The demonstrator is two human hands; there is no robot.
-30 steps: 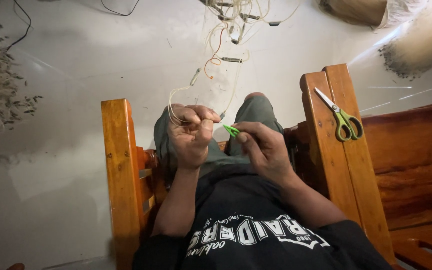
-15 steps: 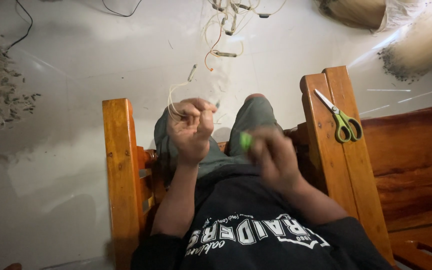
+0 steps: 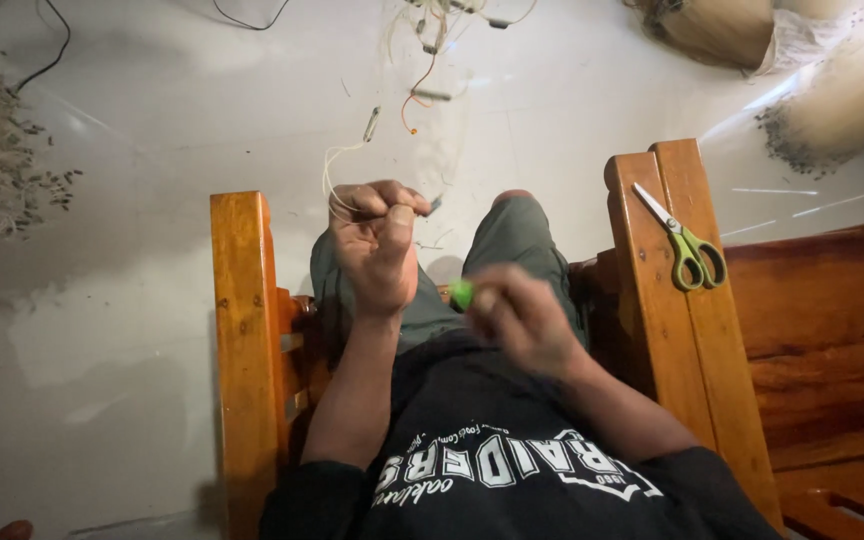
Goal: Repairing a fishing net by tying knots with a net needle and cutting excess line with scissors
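A wooden armrest stands at the left. Beside it the left hand is raised, its fingers pinched shut on pale thin wires that loop above the knuckles. The right hand, blurred, is closed around a small green tool above the lap. Green-handled scissors lie on the right armrest.

Two hands: left hand, right hand. One thin pale wire, pinched in left hand. One small green tool, in right hand. One pair of scissors, green handles. Two wooden armrests: left armrest, right armrest.
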